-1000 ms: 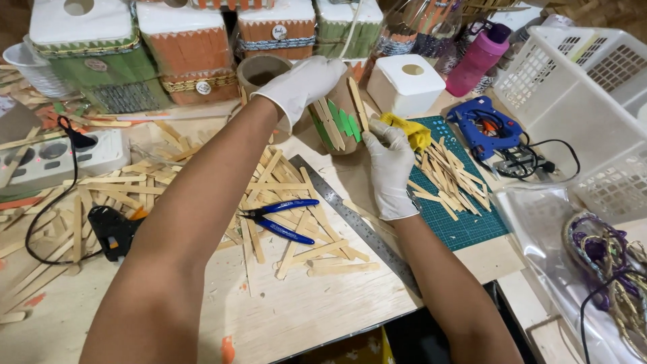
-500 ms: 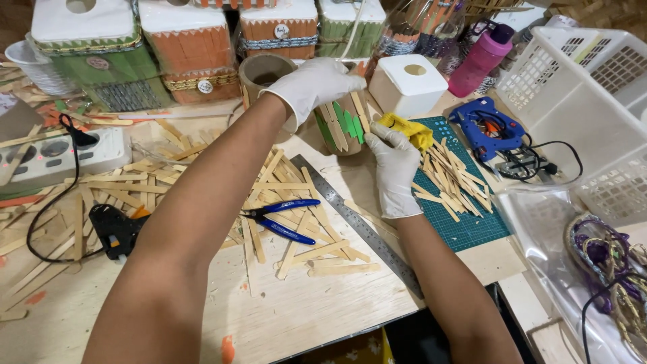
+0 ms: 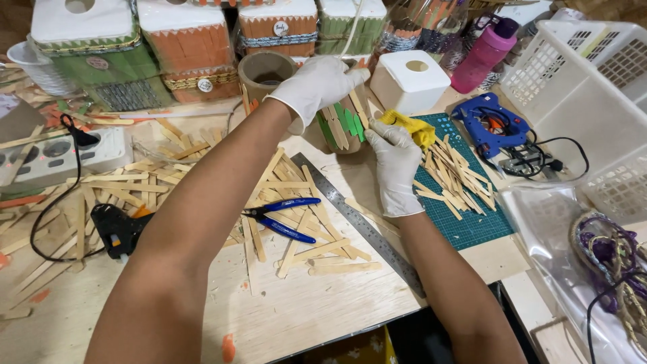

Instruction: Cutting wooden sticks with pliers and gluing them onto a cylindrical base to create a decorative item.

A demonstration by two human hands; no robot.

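Your gloved left hand [image 3: 317, 84] stayed clamped over the stick-clad cylinder [image 3: 342, 121] at the bench's rear, while your right hand [image 3: 394, 162] closed in, fingers pinching against its side beside the yellow cloth [image 3: 412, 127].

A round cup [image 3: 344, 121] covered with flat wooden sticks, some plain and some green, is stood upright at the far middle of the table [image 3: 303, 317]. Its top is covered by a gloved hand. A yellow cloth [image 3: 411, 127] is pressed just right of it.
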